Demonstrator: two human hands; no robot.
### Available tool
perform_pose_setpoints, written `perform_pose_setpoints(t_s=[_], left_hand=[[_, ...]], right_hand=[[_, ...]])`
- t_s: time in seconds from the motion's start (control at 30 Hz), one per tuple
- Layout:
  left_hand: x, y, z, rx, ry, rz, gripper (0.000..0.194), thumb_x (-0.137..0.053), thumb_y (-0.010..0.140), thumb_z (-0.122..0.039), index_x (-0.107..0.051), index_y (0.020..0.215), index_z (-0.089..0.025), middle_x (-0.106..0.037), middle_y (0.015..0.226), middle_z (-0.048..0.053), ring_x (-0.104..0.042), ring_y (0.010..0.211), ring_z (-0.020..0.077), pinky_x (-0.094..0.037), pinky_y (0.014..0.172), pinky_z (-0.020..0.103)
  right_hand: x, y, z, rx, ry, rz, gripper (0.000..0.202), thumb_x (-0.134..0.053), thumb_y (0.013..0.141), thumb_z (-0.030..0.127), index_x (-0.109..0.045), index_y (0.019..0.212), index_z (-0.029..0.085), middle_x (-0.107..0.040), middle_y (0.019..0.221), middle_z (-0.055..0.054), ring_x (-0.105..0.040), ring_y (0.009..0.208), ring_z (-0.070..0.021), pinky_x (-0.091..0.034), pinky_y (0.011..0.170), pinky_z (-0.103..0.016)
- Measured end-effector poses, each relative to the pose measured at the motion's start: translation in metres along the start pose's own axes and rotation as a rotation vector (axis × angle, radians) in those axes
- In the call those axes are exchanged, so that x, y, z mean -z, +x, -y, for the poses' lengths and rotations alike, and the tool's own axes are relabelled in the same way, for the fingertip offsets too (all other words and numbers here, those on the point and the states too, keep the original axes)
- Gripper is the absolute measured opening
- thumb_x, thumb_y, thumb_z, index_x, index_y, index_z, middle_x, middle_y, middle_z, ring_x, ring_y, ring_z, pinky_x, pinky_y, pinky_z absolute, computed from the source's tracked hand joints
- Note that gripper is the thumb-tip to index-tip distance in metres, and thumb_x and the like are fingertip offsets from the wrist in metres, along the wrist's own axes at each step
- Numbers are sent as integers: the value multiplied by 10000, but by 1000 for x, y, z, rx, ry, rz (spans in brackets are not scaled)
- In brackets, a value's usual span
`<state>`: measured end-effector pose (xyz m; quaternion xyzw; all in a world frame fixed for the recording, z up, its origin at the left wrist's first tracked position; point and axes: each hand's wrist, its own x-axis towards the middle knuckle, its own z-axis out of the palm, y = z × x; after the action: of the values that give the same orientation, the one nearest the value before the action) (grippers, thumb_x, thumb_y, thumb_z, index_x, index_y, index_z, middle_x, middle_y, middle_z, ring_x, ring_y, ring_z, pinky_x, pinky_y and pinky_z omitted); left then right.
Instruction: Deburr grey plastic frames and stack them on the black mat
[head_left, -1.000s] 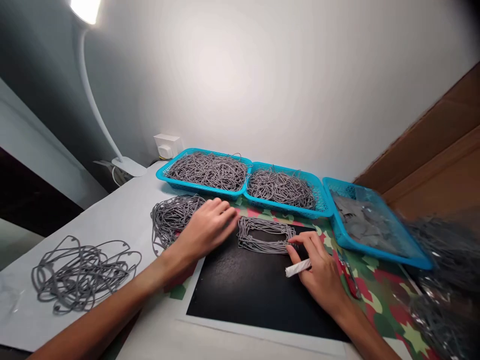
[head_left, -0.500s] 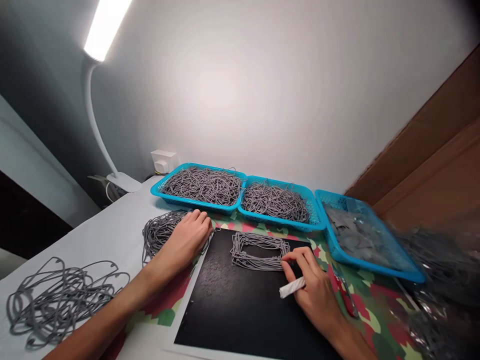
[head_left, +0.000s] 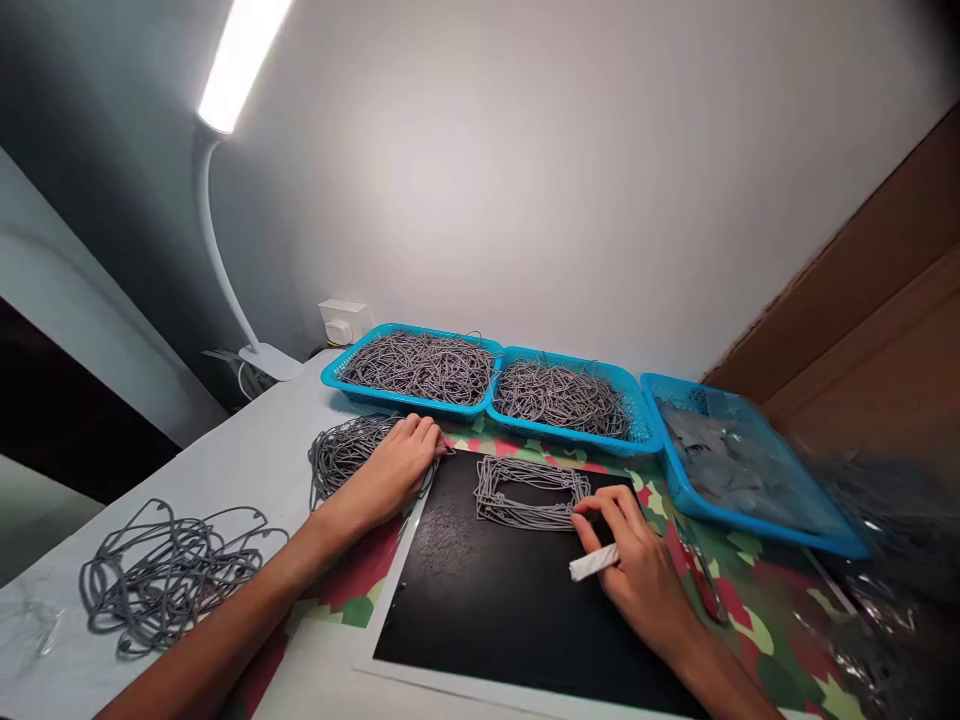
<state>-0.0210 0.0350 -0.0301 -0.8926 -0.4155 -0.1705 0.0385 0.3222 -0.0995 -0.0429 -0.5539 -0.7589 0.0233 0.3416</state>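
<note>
On the black board (head_left: 480, 610) lies a neat rectangular stack of thin grey cord loops (head_left: 525, 517) with an open middle. My right hand (head_left: 637, 565) is at the stack's right end, thumb and forefinger closed on its edge. A white wrapped piece (head_left: 594, 563) sticks out from this hand; whether it is a taped finger or a small roll I cannot tell. My left hand (head_left: 409, 455) rests over the right side of a darker grey cord pile (head_left: 345, 455), fingers bent and closed. A cord end shows just past its fingertips, which are largely hidden.
Two blue baskets (head_left: 487, 408) full of grey cords stand along the wall. A third blue basket (head_left: 667, 475) holds flat grey pieces under clear plastic. Loose cords (head_left: 169, 585) lie at left. Red-handled snips (head_left: 705, 585) lie right of the board. A lamp (head_left: 244, 65) glows above.
The whole view has shifted, so things appear farther right. Both hands keep nearly the same places against the board, stack and cord pile.
</note>
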Motion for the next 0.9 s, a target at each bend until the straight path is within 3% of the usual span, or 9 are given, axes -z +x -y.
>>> perform_pose_setpoints(t_s=[0.23,0.43,0.57,0.73,0.9], left_hand=[[21,6,9,133,-158,-148,296,-304,1185,-341,-531,1034,-227,-648,1015,98,-571,942,292,-491,855,452],[32,6,13,298,-260,-376,250,-342,1154,-405,-493,1030,-250,-647,1139,112,-563,1094,310,-490,1004,504],[36,7,9,320,-343,-392,265,-343,1166,-427,-486,1022,-257,-681,1220,112,-592,1191,307,-483,1062,505],[45,10,0,382,-434,-402,271,-400,1147,-432,-535,1006,-244,-650,1015,73,-643,994,271,-539,933,450],[53,10,-7,436,-646,-455,221,-557,1095,-456,-560,1165,-246,-697,1013,44,-711,1011,257,-573,946,431]], right_hand=[[-2,-2,-2,-3,-3,-3,120,-559,1154,346,-648,1137,267,-664,1101,-56,-784,914,-232,-616,749,-339],[0,0,0,13,-34,-1,146,-530,1170,354,-638,1135,261,-666,1086,-57,-785,898,-228,-621,743,-339],[-1,0,2,75,-91,5,159,-488,1185,327,-617,1132,249,-657,1071,-65,-776,872,-226,-610,701,-342],[-3,-2,5,206,-218,0,185,-440,1192,261,-616,1156,218,-665,1073,-84,-754,782,-207,-592,653,-341],[-5,0,10,316,-335,-134,159,-492,1170,214,-630,1237,172,-677,1077,-120,-776,831,-229,-614,665,-336]])
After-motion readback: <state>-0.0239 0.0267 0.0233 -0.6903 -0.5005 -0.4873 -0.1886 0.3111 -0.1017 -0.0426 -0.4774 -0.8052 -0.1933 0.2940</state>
